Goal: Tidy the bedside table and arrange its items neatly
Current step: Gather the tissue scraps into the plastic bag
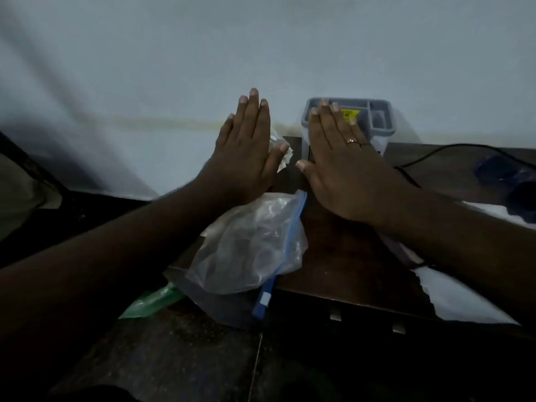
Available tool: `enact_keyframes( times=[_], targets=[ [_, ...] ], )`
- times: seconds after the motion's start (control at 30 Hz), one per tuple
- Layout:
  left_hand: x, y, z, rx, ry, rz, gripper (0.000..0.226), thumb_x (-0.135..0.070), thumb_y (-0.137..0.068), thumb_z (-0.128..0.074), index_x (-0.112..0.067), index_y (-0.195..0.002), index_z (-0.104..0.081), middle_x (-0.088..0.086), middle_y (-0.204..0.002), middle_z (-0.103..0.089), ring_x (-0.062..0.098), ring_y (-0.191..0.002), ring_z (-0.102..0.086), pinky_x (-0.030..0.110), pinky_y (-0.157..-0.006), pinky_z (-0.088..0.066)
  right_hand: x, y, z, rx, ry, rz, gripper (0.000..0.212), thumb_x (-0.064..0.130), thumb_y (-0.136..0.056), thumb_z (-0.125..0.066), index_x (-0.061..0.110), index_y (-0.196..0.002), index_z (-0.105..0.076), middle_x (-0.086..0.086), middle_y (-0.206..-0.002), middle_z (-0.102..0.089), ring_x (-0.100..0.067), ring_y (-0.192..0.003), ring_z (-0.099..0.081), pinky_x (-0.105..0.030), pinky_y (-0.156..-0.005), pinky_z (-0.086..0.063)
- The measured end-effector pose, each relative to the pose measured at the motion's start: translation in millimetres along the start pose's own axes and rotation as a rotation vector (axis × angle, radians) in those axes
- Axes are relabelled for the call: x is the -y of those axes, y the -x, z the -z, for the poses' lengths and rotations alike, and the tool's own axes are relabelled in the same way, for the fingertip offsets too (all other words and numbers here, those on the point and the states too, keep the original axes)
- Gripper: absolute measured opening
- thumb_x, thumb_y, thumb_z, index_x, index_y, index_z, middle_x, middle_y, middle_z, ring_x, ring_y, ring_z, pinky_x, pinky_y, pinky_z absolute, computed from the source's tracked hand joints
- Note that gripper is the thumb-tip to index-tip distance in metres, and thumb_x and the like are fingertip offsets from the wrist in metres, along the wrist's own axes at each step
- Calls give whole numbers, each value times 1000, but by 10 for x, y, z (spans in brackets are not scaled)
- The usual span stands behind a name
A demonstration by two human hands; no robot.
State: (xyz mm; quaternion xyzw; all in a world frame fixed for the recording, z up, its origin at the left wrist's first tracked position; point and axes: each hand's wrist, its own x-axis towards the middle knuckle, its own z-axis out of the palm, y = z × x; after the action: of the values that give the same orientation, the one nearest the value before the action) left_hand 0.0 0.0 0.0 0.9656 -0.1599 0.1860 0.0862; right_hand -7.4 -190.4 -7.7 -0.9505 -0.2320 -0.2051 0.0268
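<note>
Both my hands are stretched out flat, palms down, above the dark wooden bedside table [342, 265]. My left hand [246, 152] hovers over the table's far left corner with fingers spread and holds nothing. My right hand [339, 166], with a ring on one finger, is open in front of a grey compartmented organiser [377, 117] that stands against the wall. A clear zip bag with a blue seal [255, 245] lies crumpled over the table's left front edge. A crumpled white paper [282, 158] shows just past my left thumb.
A black cable [452, 152] runs across the right of the table toward a dark blue object [510, 178]. White paper [461, 300] lies at the front right under my right arm. A green plastic piece [150, 303] sits on the dark floor below the bag.
</note>
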Motion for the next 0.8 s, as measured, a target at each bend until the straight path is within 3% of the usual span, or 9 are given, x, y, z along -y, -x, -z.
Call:
enact_keyframes(
  times=[0.1,0.37,0.43,0.5,0.57,0.63,0.73,0.8],
  targets=[
    [-9,57,104,0,-17,31,70,-47,-101,-23,-3,-152,-2,17,-160,8,27,-148,10,36,-116,4,68,85,86,1,-17,-8,73,42,-99,-34,-3,-152,-11,-24,-160,-10,-36,-149,-10,-46,-120,-10],
    [-86,322,411,-27,-58,34,73,-50,-98,-19,-2,-151,-7,18,-161,4,29,-149,6,39,-117,1,268,322,360,26,-66,24,65,41,-98,-25,3,-151,-24,-18,-158,-24,-31,-148,-19,-48,-120,-21],
    [-115,393,468,-32,-65,24,76,-53,-95,-15,-2,-151,-8,18,-161,3,29,-149,5,38,-116,1,288,350,442,15,-165,23,55,38,-99,-28,8,-144,-37,-15,-149,-43,-32,-142,-34,-48,-114,-32],
    [-141,487,556,-26,-60,25,79,-55,-92,-10,-2,-151,-8,17,-161,3,29,-149,5,37,-116,2,324,399,566,20,-298,47,41,33,-101,-32,14,-134,-49,-9,-129,-58,-28,-123,-53,-42,-99,-44],
    [-159,558,623,-27,-49,27,81,-56,-91,-9,-2,-151,-9,17,-161,2,29,-149,4,39,-117,0,337,454,642,114,-493,113,35,18,-99,-42,15,-132,-52,-5,-125,-60,-19,-113,-55,-33,-91,-43],
    [-149,624,678,-27,-47,45,81,-56,-90,-9,-3,-151,-10,17,-161,2,29,-149,4,40,-118,-2,369,529,716,253,-581,178,44,7,-90,-50,17,-133,-54,-3,-130,-57,-12,-115,-51,-28,-94,-41],
    [-126,685,728,-2,-44,82,77,-53,-93,-14,-3,-151,-10,17,-161,1,29,-149,3,41,-118,-4,407,623,641,346,-428,230,54,18,-78,-53,30,-131,-55,2,-139,-51,-14,-127,-47,-36,-103,-43],
    [-133,733,741,22,-26,109,75,-50,-93,-18,-4,-151,-11,16,-161,1,29,-149,4,41,-118,-4,425,647,536,312,-346,240,43,21,-79,-54,34,-120,-60,5,-133,-54,-16,-123,-51,-39,-95,-48]
  ],
)
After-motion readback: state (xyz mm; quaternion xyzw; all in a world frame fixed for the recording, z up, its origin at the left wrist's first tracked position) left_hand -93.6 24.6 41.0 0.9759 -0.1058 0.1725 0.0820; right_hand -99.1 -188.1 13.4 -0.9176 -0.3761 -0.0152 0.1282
